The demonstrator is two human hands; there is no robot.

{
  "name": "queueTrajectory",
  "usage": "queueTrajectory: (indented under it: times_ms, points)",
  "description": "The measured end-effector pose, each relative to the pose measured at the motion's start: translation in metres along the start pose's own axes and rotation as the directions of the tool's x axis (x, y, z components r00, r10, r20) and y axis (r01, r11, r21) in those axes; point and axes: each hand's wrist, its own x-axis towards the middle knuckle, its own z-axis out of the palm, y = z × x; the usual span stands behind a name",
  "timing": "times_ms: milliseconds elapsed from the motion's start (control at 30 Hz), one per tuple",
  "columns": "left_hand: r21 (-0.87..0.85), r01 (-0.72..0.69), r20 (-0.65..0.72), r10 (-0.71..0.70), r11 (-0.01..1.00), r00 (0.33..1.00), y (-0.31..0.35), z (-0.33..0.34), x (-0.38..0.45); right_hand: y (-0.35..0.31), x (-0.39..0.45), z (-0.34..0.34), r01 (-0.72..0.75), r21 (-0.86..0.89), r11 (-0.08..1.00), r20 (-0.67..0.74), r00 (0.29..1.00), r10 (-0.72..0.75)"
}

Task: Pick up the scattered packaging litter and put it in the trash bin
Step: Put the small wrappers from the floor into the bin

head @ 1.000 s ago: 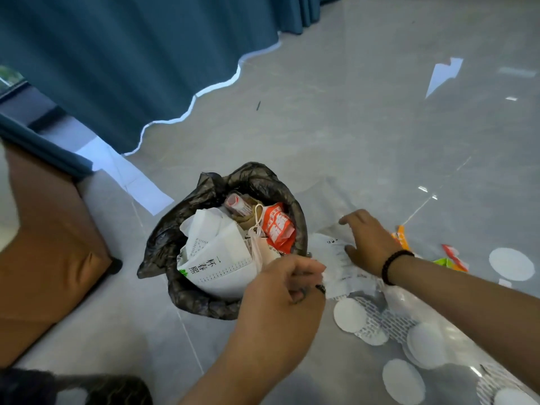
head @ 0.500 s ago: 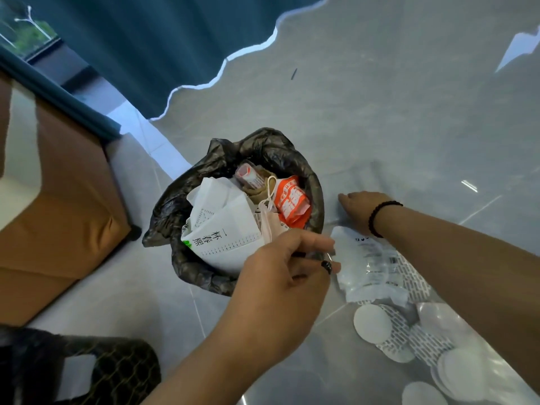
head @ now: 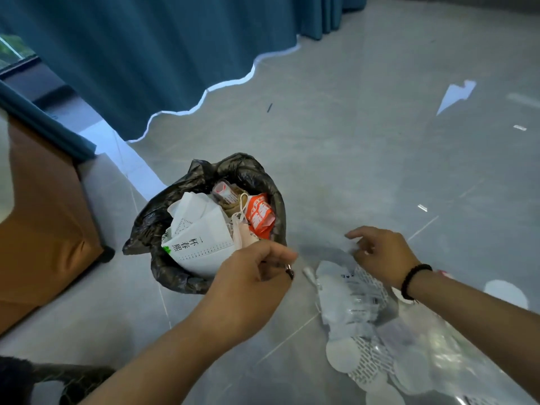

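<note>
The trash bin (head: 254, 174), lined with a black bag, stands on the grey floor and holds a white paper bag and an orange packet (head: 260, 215). A large clear plastic packaging (head: 353, 299) printed with white discs trails from the bin's right side to the lower right. My right hand (head: 380, 255), with a black bead bracelet, pinches its upper edge just right of the bin. My left hand (head: 251, 287) hovers at the bin's near rim with thumb and forefinger pinched together, seemingly on the same film's thin edge.
A brown upholstered seat (head: 43, 229) stands left of the bin. Blue curtains (head: 146, 54) hang behind. A white scrap (head: 455, 95) lies on the far floor, and a white disc (head: 505, 290) lies beyond my right wrist. A dark mesh object (head: 73, 381) is at the bottom left.
My right hand has come up off the floor, lifting the clear packaging's edge beside the bin. My left hand stays pinched at the bin's rim. The view has shifted.
</note>
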Motion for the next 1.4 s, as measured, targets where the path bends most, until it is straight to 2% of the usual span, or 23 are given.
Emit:
queueTrajectory:
  times_ms: [67,133,200,267,333,433,500,600,733,800,900,967,1100,1200,1267,1400]
  points:
    - [0.000,0.012,0.052,-0.012,1.000,0.999,-0.001,-0.002,-0.004,-0.019,-0.032,-0.022,-0.095,0.274,0.957,0.043,0.995,0.086]
    - [-0.011,0.059,0.127,-0.057,0.998,0.990,-0.002,-0.007,-0.007,-0.037,-0.061,-0.038,-0.215,0.596,0.773,0.150,0.976,0.156]
    - [-0.031,0.120,0.214,-0.110,0.992,0.971,0.000,-0.008,-0.010,-0.049,-0.091,-0.056,-0.303,0.741,0.600,0.232,0.953,0.194]
    - [-0.023,0.166,0.254,-0.155,0.986,0.955,-0.001,-0.006,-0.012,-0.058,-0.117,-0.071,-0.349,0.800,0.489,0.303,0.937,0.172]
    - [-0.015,0.178,0.337,-0.162,0.984,0.927,0.004,0.000,-0.016,-0.065,-0.137,-0.085,-0.370,0.825,0.428,0.348,0.928,0.130]
    - [-0.175,0.197,0.448,-0.100,0.965,0.888,0.020,0.008,-0.018,-0.067,-0.154,-0.096,-0.417,0.801,0.430,0.406,0.906,0.123]
    - [-0.237,0.145,0.480,-0.014,0.961,0.877,0.030,0.010,-0.021,-0.069,-0.160,-0.096,-0.444,0.779,0.442,0.426,0.893,0.146]
    - [-0.293,0.087,0.464,0.062,0.952,0.884,0.031,0.012,-0.022,-0.071,-0.159,-0.091,-0.431,0.795,0.426,0.402,0.901,0.160]
    - [-0.272,0.047,0.345,0.052,0.961,0.937,0.021,0.008,-0.021,-0.075,-0.157,-0.081,-0.402,0.874,0.274,0.364,0.914,0.179]
    - [-0.260,0.037,0.317,0.050,0.965,0.947,0.016,0.006,-0.018,-0.079,-0.161,-0.072,-0.414,0.858,0.306,0.351,0.905,0.241]
    - [-0.310,0.049,0.290,0.045,0.949,0.956,0.008,0.004,-0.018,-0.093,-0.164,-0.058,-0.349,0.781,0.518,0.257,0.935,0.243]
    - [-0.406,0.068,0.288,0.057,0.911,0.956,0.004,0.004,-0.020,-0.098,-0.163,-0.053,-0.307,0.739,0.600,0.216,0.951,0.220]
    - [-0.540,0.049,0.297,0.136,0.840,0.945,0.001,0.008,-0.028,-0.106,-0.154,-0.063,-0.311,0.821,0.479,0.194,0.941,0.279]
    - [-0.596,0.062,0.303,0.153,0.800,0.941,0.002,0.016,-0.032,-0.107,-0.150,-0.077,-0.327,0.816,0.477,0.237,0.942,0.240]
    - [-0.605,0.083,0.292,0.123,0.792,0.949,0.003,0.020,-0.033,-0.105,-0.149,-0.086,-0.352,0.780,0.517,0.284,0.936,0.209]
    - [-0.587,0.106,0.270,0.070,0.803,0.960,0.004,0.023,-0.031,-0.094,-0.154,-0.105,-0.347,0.641,0.684,0.341,0.928,0.151]
